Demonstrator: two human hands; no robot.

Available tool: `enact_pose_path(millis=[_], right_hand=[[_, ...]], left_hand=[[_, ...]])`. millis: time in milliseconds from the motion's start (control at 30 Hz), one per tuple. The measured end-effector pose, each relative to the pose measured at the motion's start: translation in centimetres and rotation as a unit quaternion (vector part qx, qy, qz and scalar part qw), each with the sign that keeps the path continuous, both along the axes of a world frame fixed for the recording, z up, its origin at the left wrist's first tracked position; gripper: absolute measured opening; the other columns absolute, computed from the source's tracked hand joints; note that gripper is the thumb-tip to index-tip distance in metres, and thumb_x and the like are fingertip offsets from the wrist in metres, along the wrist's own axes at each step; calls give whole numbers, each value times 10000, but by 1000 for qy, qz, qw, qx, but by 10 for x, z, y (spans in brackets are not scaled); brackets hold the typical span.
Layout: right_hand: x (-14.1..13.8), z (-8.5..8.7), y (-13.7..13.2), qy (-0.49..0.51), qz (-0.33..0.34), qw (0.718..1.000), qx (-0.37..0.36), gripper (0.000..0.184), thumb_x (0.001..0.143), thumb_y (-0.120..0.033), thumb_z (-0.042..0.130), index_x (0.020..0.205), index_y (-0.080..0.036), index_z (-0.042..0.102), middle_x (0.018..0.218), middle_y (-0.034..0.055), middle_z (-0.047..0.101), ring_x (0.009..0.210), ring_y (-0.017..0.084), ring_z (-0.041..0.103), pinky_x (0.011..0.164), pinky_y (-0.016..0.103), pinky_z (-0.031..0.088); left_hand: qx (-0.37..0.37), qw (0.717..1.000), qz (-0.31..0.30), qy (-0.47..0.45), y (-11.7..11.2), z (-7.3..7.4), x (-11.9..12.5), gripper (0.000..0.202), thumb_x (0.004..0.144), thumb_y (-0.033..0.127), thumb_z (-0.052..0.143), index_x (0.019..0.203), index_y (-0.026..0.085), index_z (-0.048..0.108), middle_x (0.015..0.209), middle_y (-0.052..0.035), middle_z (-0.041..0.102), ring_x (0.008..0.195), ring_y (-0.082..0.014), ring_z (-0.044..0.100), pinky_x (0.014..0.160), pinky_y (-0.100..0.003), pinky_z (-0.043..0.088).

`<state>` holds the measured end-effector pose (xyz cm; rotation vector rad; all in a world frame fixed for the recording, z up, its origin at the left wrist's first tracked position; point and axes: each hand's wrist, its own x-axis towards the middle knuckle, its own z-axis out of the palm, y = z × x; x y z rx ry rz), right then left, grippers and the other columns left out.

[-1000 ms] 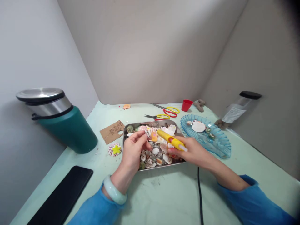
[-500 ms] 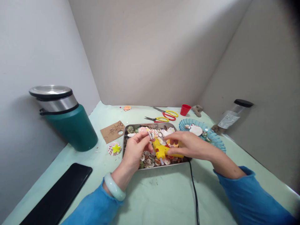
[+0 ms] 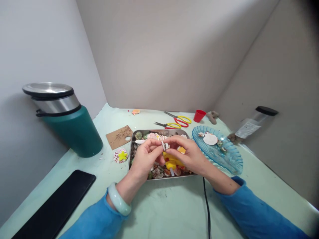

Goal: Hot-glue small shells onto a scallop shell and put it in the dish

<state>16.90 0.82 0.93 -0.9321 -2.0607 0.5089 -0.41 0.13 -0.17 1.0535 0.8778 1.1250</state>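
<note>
Between the fingertips of both hands is a small white shell with dark speckles [image 3: 164,145]. My left hand [image 3: 146,157], with a pale green bangle [image 3: 119,200] at its wrist, pinches it from the left. My right hand [image 3: 189,154] grips its right side with thumb and fingers. Beneath them a yellow glue gun [image 3: 171,164] lies on shells, its clear glue stick end toward me and partly covered by my right hand. The metal tray [image 3: 159,179] underneath holds many shells, largely hidden by my hands.
At left stand a green bottle [image 3: 74,132] and a black flat slab [image 3: 56,205]. A brown card [image 3: 119,136] and a disc with a yellow star [image 3: 122,155] lie near the tray. Scissors [image 3: 171,125], a red cup [image 3: 199,116], a blue plate [image 3: 231,159], a jar [image 3: 251,124] and a black cord [image 3: 207,205] surround it.
My right hand has moved left from above the glue gun and now meets my left hand at the shell. My left hand keeps its pinch. The view has shifted slightly.
</note>
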Motion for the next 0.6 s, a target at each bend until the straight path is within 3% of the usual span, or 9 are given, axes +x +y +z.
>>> enact_pose_path(millis=[367, 600], right_hand=[[1, -6, -2, -8, 0, 999, 49, 240, 917, -146, 571, 1122, -221, 669, 1058, 66, 693, 957, 185, 635, 849, 328, 493], [1, -7, -3, -14, -1, 995, 101, 242, 911, -139, 575, 1118, -220, 668, 1049, 78, 684, 970, 194, 633, 851, 342, 503]], left_hand=[[39, 990, 76, 110, -3, -1, 3, 127, 733, 244, 642, 760, 198, 528, 457, 82, 497, 387, -84, 466, 416, -185, 323], [73, 981, 106, 142, -1, -6, 3, 81, 704, 209, 644, 712, 185, 567, 556, 65, 516, 445, -73, 445, 465, -198, 356]])
